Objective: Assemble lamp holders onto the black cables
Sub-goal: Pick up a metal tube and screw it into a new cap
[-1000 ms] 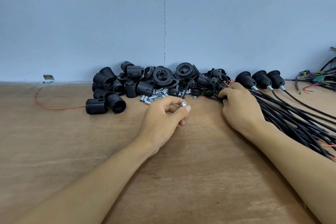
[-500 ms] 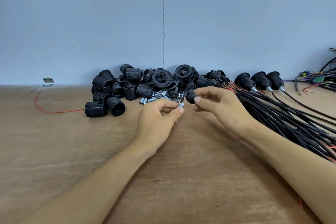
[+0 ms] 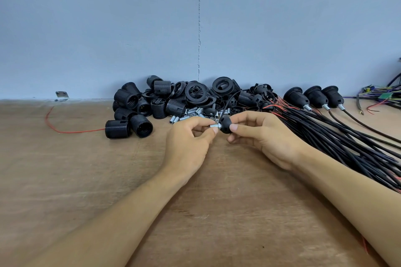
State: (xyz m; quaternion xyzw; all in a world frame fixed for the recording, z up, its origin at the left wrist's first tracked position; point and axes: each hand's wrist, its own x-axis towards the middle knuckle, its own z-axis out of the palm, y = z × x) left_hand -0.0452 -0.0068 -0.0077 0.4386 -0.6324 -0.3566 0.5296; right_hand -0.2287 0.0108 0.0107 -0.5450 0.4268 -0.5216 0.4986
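Wooden workbench (image 3: pixel 65 180) by a blue wall (image 3: pixel 108 28): we are fitting a lamp holder cap (image 3: pixel 226 125).
Our right hand (image 3: pixel 267 138) is pinching the cap, its cable (image 3: pixel 227 103) arcing behind; our left hand (image 3: pixel 188 143) is pinching a threaded metal tube (image 3: pixel 214 125), lying level, pointing right into the cap, touching it.

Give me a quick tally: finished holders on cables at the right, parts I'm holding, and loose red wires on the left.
Finished holders: 3
Held parts: 2 (metal tube, left hand; black cap, right hand)
Loose red wire: 1
Total: 6
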